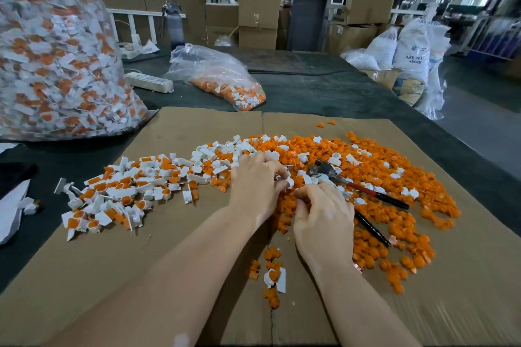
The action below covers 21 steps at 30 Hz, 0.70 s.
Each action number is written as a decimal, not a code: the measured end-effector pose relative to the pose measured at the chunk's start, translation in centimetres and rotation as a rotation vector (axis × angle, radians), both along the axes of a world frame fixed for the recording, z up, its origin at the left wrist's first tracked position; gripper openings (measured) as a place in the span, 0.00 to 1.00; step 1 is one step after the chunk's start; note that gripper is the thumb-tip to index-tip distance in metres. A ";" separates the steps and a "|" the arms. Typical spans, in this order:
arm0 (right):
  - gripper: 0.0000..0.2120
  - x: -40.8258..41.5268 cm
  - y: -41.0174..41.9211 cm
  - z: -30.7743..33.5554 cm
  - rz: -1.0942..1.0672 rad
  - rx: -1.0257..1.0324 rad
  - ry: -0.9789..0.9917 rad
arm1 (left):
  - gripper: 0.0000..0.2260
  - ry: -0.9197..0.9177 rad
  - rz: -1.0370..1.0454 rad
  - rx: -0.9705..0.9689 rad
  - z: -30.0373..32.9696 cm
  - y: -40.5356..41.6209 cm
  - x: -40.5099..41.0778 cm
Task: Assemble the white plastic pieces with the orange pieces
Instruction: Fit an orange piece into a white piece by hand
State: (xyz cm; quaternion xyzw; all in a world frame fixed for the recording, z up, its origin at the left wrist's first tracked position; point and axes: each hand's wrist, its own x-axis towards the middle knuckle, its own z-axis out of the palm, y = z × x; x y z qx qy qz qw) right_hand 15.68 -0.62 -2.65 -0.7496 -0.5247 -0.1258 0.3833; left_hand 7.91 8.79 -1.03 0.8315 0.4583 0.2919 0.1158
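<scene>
Left hand [255, 180] curled, pinching a white piece [289, 182] at fingertips, above the orange pile [366, 177] on the cardboard [169, 248]. Right hand [324, 214] curled beside it; contents hidden, presumably an orange piece. Risks judged: misaligned press, causing incomplete seating; slip from so small a pinch, dropping the piece among loose parts; pliers [363, 190] nearby, liable to snag.

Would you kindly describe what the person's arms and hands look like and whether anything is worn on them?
Both forearms are bare up to the frame edge, with no sleeves visible. The left hand and right hand wear no gloves, and no rings, watch or bracelet can be seen.
</scene>
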 end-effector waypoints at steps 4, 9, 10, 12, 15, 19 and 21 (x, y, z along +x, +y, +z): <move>0.05 -0.3 -0.3 0.3 0.073 0.012 -0.025 | 0.04 -0.255 0.021 -0.086 0.8 0.0 -1.9; 0.07 -0.7 -0.6 0.4 0.169 -0.111 -0.141 | 0.05 -0.430 0.061 -0.250 0.6 -1.2 -4.5; 0.08 -0.8 -0.6 0.3 0.169 -0.147 -0.168 | 0.05 -0.461 0.057 -0.281 0.5 -1.6 -4.8; 0.08 -0.8 -0.6 0.2 0.163 -0.192 -0.197 | 0.03 -0.487 0.041 -0.339 0.1 -2.4 -5.0; 0.08 -0.7 -0.5 0.2 0.178 -0.157 -0.189 | 0.01 -0.507 0.003 -0.392 -0.4 -3.5 -5.1; 0.09 -0.3 -0.4 0.3 0.240 -0.017 -0.102 | 0.01 -0.537 -0.042 -0.423 -0.4 -3.9 -5.3; 0.04 -0.2 -0.5 0.5 0.294 0.024 0.005 | 0.05 -0.519 -0.055 -0.430 -0.5 -3.8 -5.4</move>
